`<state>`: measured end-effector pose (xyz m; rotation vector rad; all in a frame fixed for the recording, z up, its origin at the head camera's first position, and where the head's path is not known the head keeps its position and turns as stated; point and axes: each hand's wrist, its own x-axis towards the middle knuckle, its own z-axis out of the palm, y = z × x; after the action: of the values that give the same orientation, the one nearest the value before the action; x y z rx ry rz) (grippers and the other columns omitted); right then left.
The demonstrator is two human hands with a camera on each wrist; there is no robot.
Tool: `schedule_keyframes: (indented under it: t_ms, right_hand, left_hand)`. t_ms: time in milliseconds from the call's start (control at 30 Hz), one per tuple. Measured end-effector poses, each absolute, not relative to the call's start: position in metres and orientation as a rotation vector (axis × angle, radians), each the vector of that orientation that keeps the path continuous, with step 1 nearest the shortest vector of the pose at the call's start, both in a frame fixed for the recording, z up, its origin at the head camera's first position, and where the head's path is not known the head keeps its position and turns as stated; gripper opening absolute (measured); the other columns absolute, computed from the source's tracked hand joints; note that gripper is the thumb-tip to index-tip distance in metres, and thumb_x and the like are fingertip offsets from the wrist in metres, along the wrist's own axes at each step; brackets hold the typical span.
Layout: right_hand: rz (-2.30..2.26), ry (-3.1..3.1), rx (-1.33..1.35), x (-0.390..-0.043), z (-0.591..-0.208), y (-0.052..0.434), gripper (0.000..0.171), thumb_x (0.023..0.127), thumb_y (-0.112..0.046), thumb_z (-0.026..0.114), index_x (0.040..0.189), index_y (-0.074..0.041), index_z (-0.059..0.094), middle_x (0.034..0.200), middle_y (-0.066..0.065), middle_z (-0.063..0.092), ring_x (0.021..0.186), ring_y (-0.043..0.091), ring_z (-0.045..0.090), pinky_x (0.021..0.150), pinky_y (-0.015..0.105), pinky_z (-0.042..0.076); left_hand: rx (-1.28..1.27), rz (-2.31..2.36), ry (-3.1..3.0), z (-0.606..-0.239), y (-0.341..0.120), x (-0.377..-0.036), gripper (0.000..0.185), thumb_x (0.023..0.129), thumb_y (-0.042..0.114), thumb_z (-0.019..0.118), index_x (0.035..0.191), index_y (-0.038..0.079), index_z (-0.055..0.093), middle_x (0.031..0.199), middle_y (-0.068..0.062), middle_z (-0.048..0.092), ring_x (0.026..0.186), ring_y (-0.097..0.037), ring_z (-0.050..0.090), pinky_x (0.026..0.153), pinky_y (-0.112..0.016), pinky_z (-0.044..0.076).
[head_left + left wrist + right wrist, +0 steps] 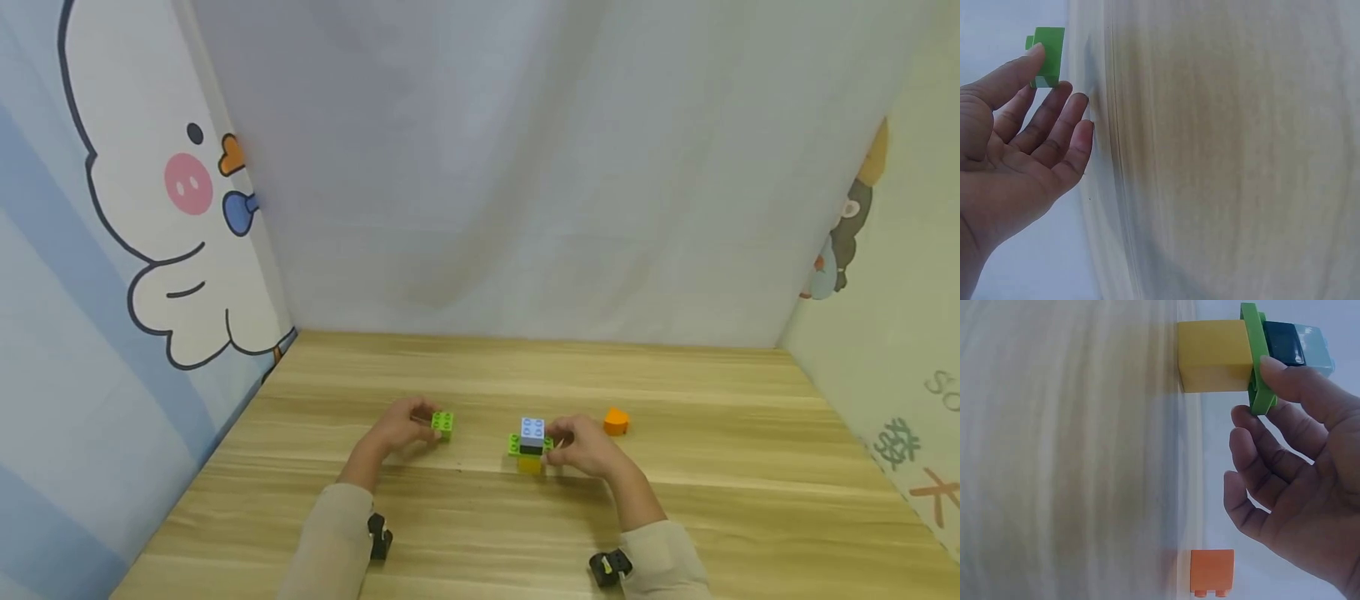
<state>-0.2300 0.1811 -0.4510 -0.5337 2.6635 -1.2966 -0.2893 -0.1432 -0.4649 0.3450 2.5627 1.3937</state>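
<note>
My left hand pinches a bright green toy building brick between thumb and fingertips. In the left wrist view this green brick is held off the table, with the other fingers spread loosely below. To the right stands a small stack: a yellow block at the bottom, a green plate wider than it, a black brick, then a light blue brick on top. My right hand pinches the right end of the green plate, thumb on its upper side.
An orange brick with a curved side lies on the wooden table, right of the right hand. A pale curtain hangs behind the table. Printed cloths stand at both sides, and black wrist cameras sit by the sleeves.
</note>
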Motion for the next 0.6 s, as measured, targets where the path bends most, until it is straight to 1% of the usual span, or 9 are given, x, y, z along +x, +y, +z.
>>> schedule_keyframes:
  t_ms: [133, 400, 600]
  right_hand:
    - [-1.292, 2.660, -0.525, -0.231, -0.451, 0.181, 0.032, 0.083, -0.002, 0.079, 0.111, 0.011, 0.070, 0.094, 0.009, 0.070, 0.082, 0.017, 0.058, 0.074, 0.032, 0.051]
    - [-1.308, 2.637, -0.529, -0.233, -0.453, 0.182, 0.029, 0.083, 0.000, 0.077, 0.109, 0.010, 0.070, 0.094, 0.009, 0.069, 0.081, 0.017, 0.057, 0.072, 0.031, 0.050]
    - [-1.317, 2.626, -0.510, -0.233, -0.454, 0.184, 0.028, 0.084, 0.000, 0.077, 0.109, 0.010, 0.070, 0.094, 0.009, 0.069, 0.081, 0.017, 0.058, 0.071, 0.029, 0.051]
  left_hand:
    - [0.343, 1.411, 2.555, -0.466, -0.142, -0.288, 0.041, 0.087, 0.001, 0.075, 0.126, -0.009, 0.063, 0.122, -0.022, 0.067, 0.116, -0.039, 0.062, 0.102, -0.052, 0.050]
    - [0.362, 1.467, 2.541, -0.460, -0.140, -0.282, 0.041, 0.087, 0.001, 0.077, 0.125, -0.008, 0.065, 0.118, -0.021, 0.069, 0.111, -0.036, 0.065, 0.095, -0.049, 0.055]
    - [0.402, 1.482, 2.541, -0.457, -0.135, -0.276, 0.039, 0.089, 0.003, 0.077, 0.125, -0.008, 0.066, 0.115, -0.019, 0.071, 0.109, -0.035, 0.067, 0.095, -0.048, 0.055]
